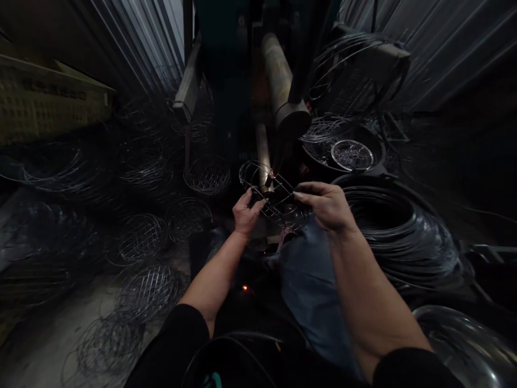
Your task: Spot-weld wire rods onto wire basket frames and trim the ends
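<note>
Both my hands hold a round wire mesh basket [270, 189] tilted up under the tip of a welding machine's arm [283, 108]. My left hand [246, 211] grips the basket's near-left rim with closed fingers. On the right rim, my right hand [325, 206] pinches the wire between thumb and fingers. The electrode tip touches the mesh near the basket's middle. My knees in blue trousers [307, 275] sit below the basket.
Several finished wire baskets [207, 175] lie piled on the floor at left. A large coil of dark wire [398, 226] sits at right, with a tub of wire rings [351, 153] behind it. Corrugated metal walls enclose the space.
</note>
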